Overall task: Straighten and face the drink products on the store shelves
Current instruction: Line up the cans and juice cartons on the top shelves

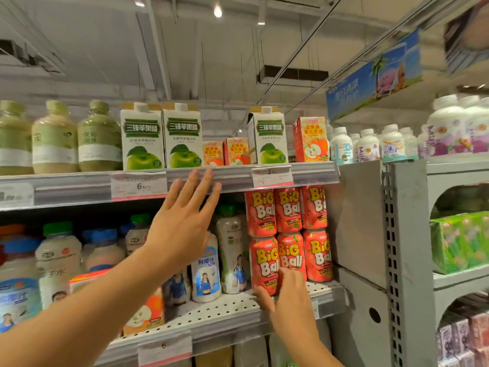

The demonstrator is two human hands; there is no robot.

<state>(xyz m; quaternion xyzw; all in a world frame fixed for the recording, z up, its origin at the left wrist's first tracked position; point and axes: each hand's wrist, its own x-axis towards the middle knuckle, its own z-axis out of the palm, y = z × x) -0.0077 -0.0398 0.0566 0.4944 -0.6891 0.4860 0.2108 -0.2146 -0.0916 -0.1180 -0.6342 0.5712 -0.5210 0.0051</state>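
The left hand (182, 221) is raised at the centre with its fingers (201, 186) straight and slightly spread, their tips over the upper shelf's front rail (227, 178), holding nothing. At 5 o'clock the right hand (288, 295) curls its thumb and fingers round a red Big Ball can (264, 263) in the bottom row of the stacked cans on the perforated lower shelf (225, 311). Green-apple cartons (143, 139) stand on the upper shelf at 12 o'clock.

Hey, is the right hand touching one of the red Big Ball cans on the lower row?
Touching. The head view shows the right hand with its fingers and thumb wrapped around the lower-left Big Ball can, with no gap between them.
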